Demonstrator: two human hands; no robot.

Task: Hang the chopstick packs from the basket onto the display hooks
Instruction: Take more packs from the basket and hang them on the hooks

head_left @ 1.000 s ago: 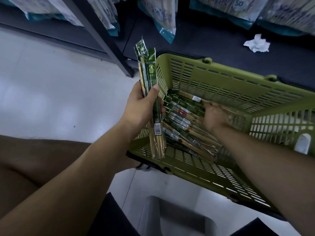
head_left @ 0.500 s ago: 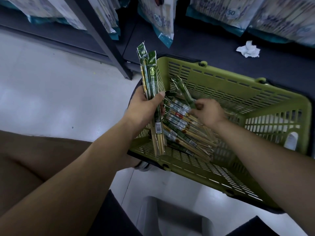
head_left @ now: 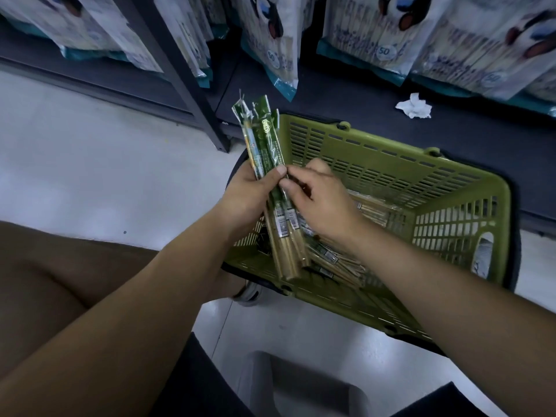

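A green plastic basket [head_left: 460, 188] stands on the floor against a dark low shelf. Several chopstick packs [head_left: 334, 260] with green tops lie on its bottom. My left hand [head_left: 252, 191] grips a bundle of chopstick packs [head_left: 267, 145] upright over the basket's left end, thumb across the front. My right hand [head_left: 319, 197] meets that bundle from the right and pinches one pack against it with thumb and fingers. The display hooks are hidden behind the hanging bags above.
Large blue-and-white bags [head_left: 270, 40] hang in rows along the top. A crumpled white tissue [head_left: 413, 106] lies on the dark shelf. A dark upright post [head_left: 180, 76] meets the floor left of the basket. My knees and a grey stool [head_left: 301, 386] fill the bottom.
My right hand lifted a pack out of the basket and carried it left to the bundle in my left hand. The view tilted up slightly.
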